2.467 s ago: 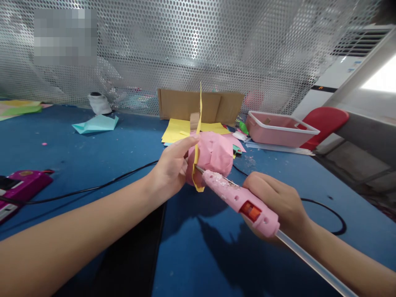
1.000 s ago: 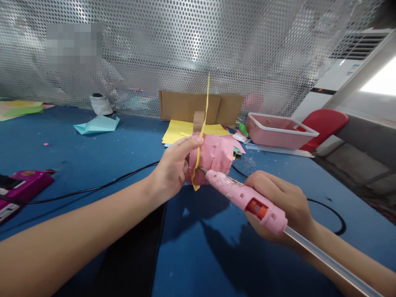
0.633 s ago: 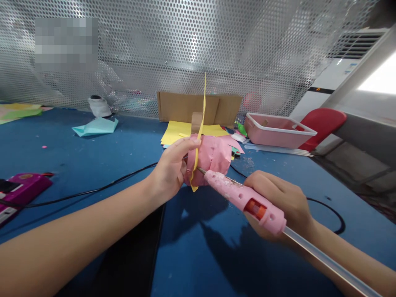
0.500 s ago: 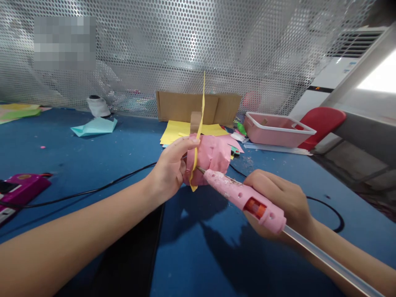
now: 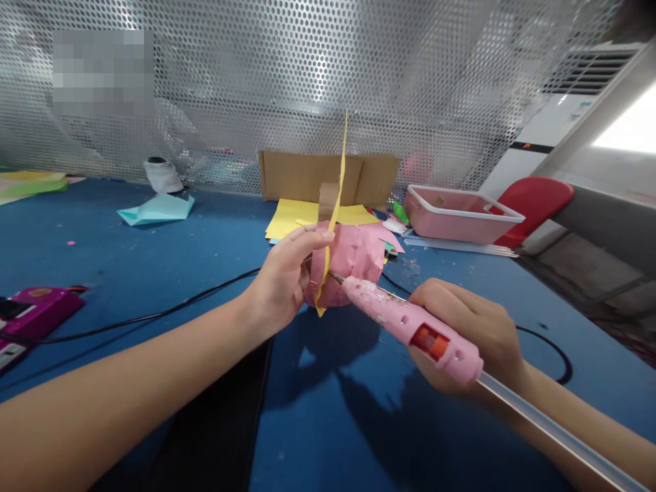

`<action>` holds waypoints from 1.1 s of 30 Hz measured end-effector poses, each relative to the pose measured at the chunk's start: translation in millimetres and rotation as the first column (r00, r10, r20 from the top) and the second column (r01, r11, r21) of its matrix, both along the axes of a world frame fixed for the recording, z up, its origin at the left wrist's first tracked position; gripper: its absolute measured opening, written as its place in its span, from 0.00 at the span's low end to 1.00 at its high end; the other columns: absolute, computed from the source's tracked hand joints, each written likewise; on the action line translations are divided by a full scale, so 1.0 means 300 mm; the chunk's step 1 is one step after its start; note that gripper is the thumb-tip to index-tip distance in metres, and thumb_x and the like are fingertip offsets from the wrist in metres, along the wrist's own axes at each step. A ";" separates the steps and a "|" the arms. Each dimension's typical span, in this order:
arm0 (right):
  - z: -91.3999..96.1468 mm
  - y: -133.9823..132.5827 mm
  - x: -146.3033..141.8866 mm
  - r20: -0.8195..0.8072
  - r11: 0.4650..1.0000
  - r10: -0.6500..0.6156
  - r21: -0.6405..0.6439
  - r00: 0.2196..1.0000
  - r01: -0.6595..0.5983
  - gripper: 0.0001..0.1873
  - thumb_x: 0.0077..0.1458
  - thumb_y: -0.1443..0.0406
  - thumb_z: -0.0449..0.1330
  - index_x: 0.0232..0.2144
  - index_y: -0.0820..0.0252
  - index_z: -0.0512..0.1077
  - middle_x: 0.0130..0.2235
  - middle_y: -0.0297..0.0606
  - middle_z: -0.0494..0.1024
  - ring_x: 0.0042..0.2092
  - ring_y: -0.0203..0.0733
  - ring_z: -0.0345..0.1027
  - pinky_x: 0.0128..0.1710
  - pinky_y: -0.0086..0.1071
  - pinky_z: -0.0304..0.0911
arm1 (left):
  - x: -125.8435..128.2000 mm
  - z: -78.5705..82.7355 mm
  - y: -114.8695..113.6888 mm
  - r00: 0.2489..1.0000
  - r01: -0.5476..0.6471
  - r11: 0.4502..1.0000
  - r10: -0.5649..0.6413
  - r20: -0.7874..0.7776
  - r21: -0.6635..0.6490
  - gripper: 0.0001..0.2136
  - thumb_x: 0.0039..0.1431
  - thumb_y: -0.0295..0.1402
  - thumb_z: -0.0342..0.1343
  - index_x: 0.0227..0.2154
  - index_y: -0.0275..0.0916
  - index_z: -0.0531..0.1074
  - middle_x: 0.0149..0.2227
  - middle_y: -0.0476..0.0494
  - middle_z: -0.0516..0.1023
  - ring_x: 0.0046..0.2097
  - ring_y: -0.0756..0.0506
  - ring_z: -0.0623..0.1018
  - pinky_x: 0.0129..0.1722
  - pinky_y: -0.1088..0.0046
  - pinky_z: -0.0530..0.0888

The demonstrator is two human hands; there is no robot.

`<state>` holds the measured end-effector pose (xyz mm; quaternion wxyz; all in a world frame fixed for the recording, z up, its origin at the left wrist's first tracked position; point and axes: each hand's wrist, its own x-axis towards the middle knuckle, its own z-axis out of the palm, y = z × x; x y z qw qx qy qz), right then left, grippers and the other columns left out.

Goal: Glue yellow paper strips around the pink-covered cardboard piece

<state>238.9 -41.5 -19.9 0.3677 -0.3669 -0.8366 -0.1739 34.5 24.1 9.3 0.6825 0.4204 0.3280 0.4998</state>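
Observation:
My left hand (image 5: 290,273) is closed around the left side of a round pink paper-covered piece (image 5: 357,254), with the thumb pressing a thin yellow paper strip (image 5: 328,263) against it. The strip's free end sticks up above the piece. A brown cardboard tab (image 5: 328,201) shows at its top. In my right hand (image 5: 469,331) is a pink hot glue gun (image 5: 400,314), a clear glue stick (image 5: 546,427) running out of its back end. The gun's metal nozzle points at the strip's edge on the pink surface; whether it touches, I cannot tell.
Yellow paper sheets (image 5: 287,220) and a cardboard piece (image 5: 307,176) lie behind. A pink basket (image 5: 458,222) stands at back right, with clear glue sticks (image 5: 461,247) before it. A purple power strip (image 5: 44,318) is at left; a black cable (image 5: 169,311) crosses the blue table.
The glue gun and my right hand have shifted slightly to the right. The upper end of the yellow strip leans a little further right. My left hand keeps its hold.

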 end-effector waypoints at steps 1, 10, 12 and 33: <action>0.001 0.001 -0.001 0.000 1.000 -0.001 0.007 1.000 0.001 0.06 0.53 0.71 0.55 0.27 0.57 0.61 0.24 0.31 0.62 0.25 0.33 0.52 0.25 0.28 0.51 | -0.001 -0.002 0.001 1.000 -0.006 1.000 0.006 -0.007 0.003 0.05 0.50 0.33 0.55 0.28 0.37 0.71 0.17 0.52 0.67 0.17 0.51 0.68 0.15 0.77 0.67; 0.008 0.015 -0.013 -0.032 0.998 -0.029 0.059 0.999 0.031 0.07 0.53 0.68 0.54 0.25 0.56 0.60 0.22 0.29 0.61 0.24 0.32 0.51 0.23 0.26 0.50 | -0.006 -0.017 0.008 0.998 -0.016 0.998 0.019 -0.054 0.061 0.04 0.50 0.34 0.57 0.27 0.39 0.69 0.15 0.55 0.61 0.15 0.53 0.61 0.12 0.79 0.60; 0.007 0.016 -0.014 -0.034 0.997 -0.033 0.062 0.999 0.035 0.07 0.53 0.69 0.53 0.24 0.56 0.60 0.22 0.28 0.60 0.24 0.32 0.50 0.23 0.26 0.50 | -0.005 -0.016 0.009 0.998 -0.020 0.998 0.023 -0.057 0.063 0.04 0.49 0.33 0.57 0.28 0.40 0.70 0.16 0.54 0.62 0.15 0.53 0.61 0.12 0.79 0.61; 0.008 0.012 -0.007 -0.034 0.996 -0.029 0.086 0.999 0.032 0.07 0.52 0.69 0.55 0.25 0.58 0.61 0.23 0.29 0.60 0.24 0.31 0.49 0.23 0.27 0.49 | -0.003 -0.016 0.003 0.998 -0.028 0.997 0.032 -0.051 0.077 0.05 0.49 0.32 0.57 0.30 0.39 0.71 0.19 0.54 0.64 0.17 0.54 0.62 0.16 0.79 0.65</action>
